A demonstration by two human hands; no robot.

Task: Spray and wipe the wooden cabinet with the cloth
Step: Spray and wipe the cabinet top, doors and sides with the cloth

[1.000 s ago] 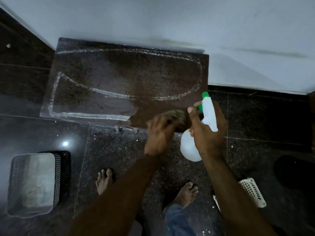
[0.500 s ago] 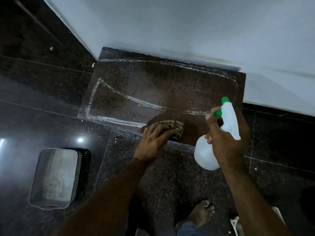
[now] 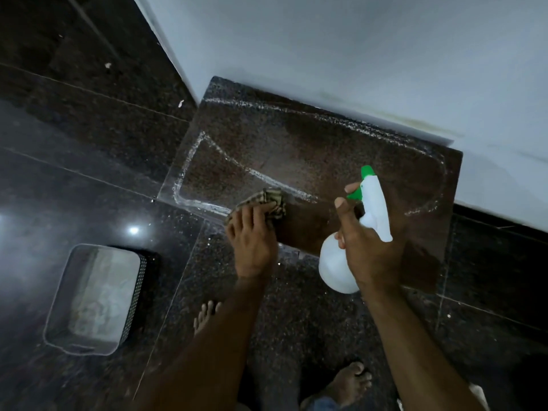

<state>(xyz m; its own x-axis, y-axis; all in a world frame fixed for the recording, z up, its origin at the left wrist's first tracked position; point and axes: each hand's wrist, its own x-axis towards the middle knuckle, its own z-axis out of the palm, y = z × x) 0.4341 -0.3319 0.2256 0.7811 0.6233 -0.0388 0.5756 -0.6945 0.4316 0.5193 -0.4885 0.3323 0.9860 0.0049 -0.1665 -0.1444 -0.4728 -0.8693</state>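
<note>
The left hand (image 3: pixel 253 235) covered the near half of the cloth (image 3: pixel 267 203). The right hand (image 3: pixel 366 247) hid the spray bottle's (image 3: pixel 375 203) neck and part of its round body. At five o'clock, a white object (image 3: pixel 479 394) was cut off by the frame's bottom edge. What lay in the basket (image 3: pixel 98 298) at eight o'clock was too blurred to tell.

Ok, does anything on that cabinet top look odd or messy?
Yes: a whitish looping streak runs across the dark cabinet top, like residue not yet wiped. The left hand presses the cloth at its near end.
</note>
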